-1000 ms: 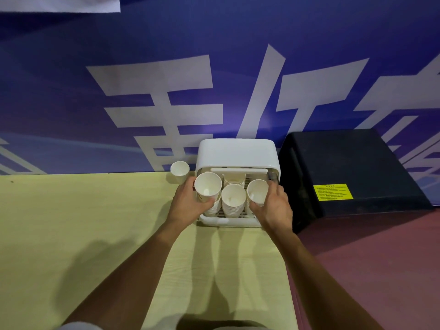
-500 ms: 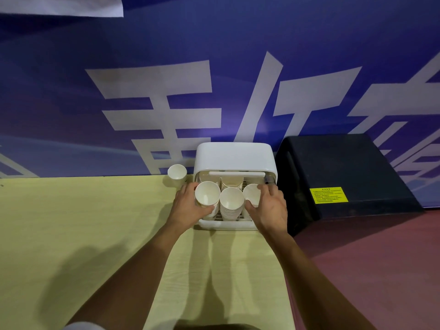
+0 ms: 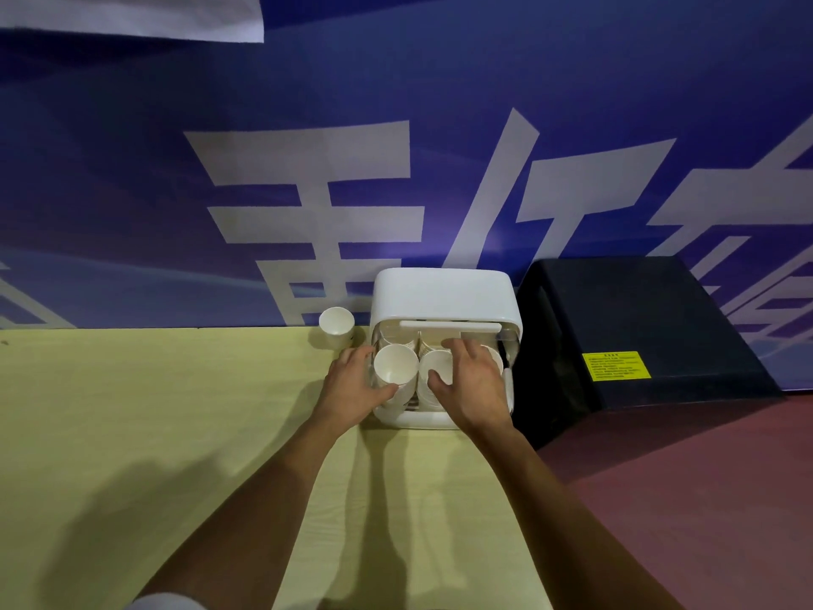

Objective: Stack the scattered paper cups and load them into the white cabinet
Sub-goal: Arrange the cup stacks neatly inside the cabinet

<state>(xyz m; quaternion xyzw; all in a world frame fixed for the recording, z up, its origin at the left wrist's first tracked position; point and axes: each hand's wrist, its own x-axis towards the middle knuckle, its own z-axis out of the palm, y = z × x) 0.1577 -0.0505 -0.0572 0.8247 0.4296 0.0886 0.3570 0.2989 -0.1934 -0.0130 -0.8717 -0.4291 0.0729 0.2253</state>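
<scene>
Just left of centre one cup (image 3: 336, 326) is not yet loaded, beside the cabinet (image 3: 444, 295). In it, the left stack (image 3: 395, 368) is gripped by the left hand (image 3: 352, 385); the right hand (image 3: 475, 383) is laid, fingers straight, over other stacks (image 3: 435, 366).

Left forearm (image 3: 268, 499): bare along its whole visible length. At its lower end a pale, whitish sleeve (image 3: 165, 603) edge shows, cut off by the frame bottom; fabric and fit not readable. Right forearm (image 3: 545, 499): bare down to the frame edge. Left hand (image 3: 352, 385) and right hand (image 3: 473, 385): both bare. Dim light, finer detail lost.
</scene>
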